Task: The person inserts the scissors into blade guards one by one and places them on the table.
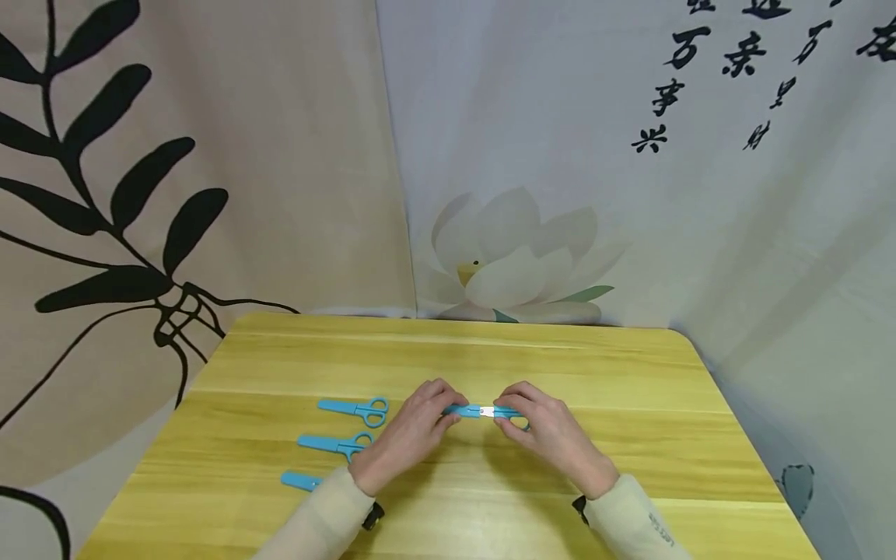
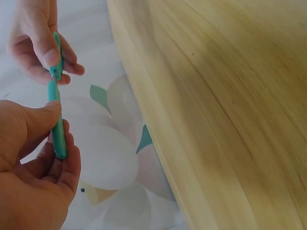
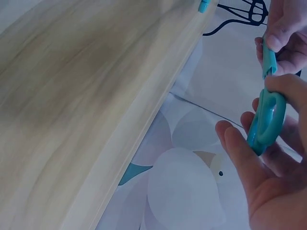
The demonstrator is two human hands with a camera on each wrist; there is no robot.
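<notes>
Both hands hold one pair of blue scissors (image 1: 488, 411) level above the table, around the middle. My left hand (image 1: 420, 416) pinches the blue blade cover (image 2: 58, 139) between thumb and fingers. At the other end, my right hand (image 1: 549, 432) grips the scissors by the handle loops (image 3: 268, 122). A short stretch of silvery blade shows between cover and handles, the rest of the blades being inside the cover. Fingers partly hide the loops in the head view.
Left of my left hand lie three more blue scissors on the wooden table (image 1: 630, 373): a far pair (image 1: 343, 407), a middle pair (image 1: 325, 443) and a near one (image 1: 301, 481) partly hidden by my sleeve. Printed curtains (image 1: 294, 155) hang behind the table.
</notes>
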